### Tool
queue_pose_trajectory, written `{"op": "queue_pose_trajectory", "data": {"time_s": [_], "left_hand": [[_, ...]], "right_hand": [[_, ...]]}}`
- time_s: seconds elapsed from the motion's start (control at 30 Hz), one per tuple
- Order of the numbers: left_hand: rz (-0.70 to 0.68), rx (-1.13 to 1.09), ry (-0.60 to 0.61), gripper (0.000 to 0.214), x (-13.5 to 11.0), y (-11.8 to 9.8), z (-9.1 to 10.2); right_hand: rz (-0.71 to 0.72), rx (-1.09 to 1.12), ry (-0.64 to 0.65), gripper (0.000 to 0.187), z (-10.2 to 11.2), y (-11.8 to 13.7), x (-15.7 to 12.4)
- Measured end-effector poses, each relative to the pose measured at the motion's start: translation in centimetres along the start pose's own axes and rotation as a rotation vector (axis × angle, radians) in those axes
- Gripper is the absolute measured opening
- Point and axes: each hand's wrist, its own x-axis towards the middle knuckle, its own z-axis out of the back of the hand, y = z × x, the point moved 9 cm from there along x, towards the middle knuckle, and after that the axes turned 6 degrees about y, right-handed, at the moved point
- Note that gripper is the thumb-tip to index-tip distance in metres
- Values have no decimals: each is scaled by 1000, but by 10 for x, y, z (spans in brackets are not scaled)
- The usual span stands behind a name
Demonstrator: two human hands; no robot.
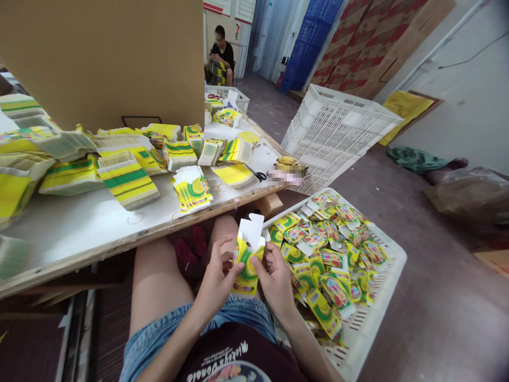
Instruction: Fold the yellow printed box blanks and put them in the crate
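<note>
Above my lap I hold a small yellow and green cardboard box point(247, 265) between both hands. Its white top flaps stand up, unfolded. My left hand point(221, 268) pinches its left side, thumb on the front. My right hand point(274, 270) grips the right edge, with the thumb on the front too. On the table edge in front lies a fanned stack of flat yellow cartons point(192, 191). To my right, a white plastic crate point(387, 297) is heaped with similar yellow boxes point(324, 313), several with white flaps sticking out.
Bundles of flat cartons point(127, 180) cover the white table point(159, 217). Black scissors point(260, 175) and bananas point(289, 163) lie near its right corner. Stacked white crates point(338, 122) stand beyond. A large cardboard sheet point(107, 58) rises at the back left; a person point(221, 55) sits far behind.
</note>
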Motion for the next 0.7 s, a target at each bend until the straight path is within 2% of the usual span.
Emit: {"op": "queue_pose_trajectory", "data": {"time_s": [0.1,0.23,0.43,0.57,0.63,0.7], "left_hand": [[-18,-35,121,61,-1,-8,-6],[16,-89,254,62,-5,-11,-12],[101,-143,358,58,-11,-9,-21],[109,-165,367,51,-12,-8,-22],[112,-160,377,48,-13,-7,-23],[97,-169,349,56,-12,-7,-21]], "right_hand": [[52,138,78,46,3,9,3],[59,171,235,37,2,14,3],[8,154,276,30,9,12,4],[5,16,340,25,10,18,5],[75,-102,338,29,12,26,6],[147,-204,312,32,13,32,6]]}}
